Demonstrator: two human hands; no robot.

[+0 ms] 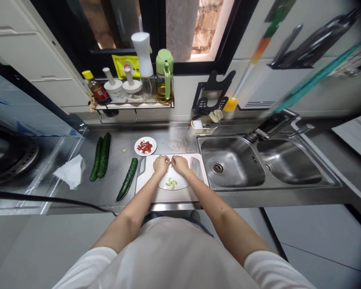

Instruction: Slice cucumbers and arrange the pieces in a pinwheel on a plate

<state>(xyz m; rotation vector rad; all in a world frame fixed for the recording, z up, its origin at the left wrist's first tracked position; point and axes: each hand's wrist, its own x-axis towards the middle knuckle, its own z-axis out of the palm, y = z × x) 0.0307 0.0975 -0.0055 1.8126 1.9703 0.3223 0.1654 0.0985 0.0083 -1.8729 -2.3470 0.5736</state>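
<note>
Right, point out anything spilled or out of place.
Two things: splashes, apparently water, lie behind the board, and a small pale-green scrap sits alone left of the dish of red bits, away from the slices on the plate.

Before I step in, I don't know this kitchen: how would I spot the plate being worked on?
Find the double sink, then the pale cutting board on the counter to its left. On that board, below the left hand and right hand, lies the plate. Its green slices set it apart from the small plate of red pieces beyond the board.
</note>
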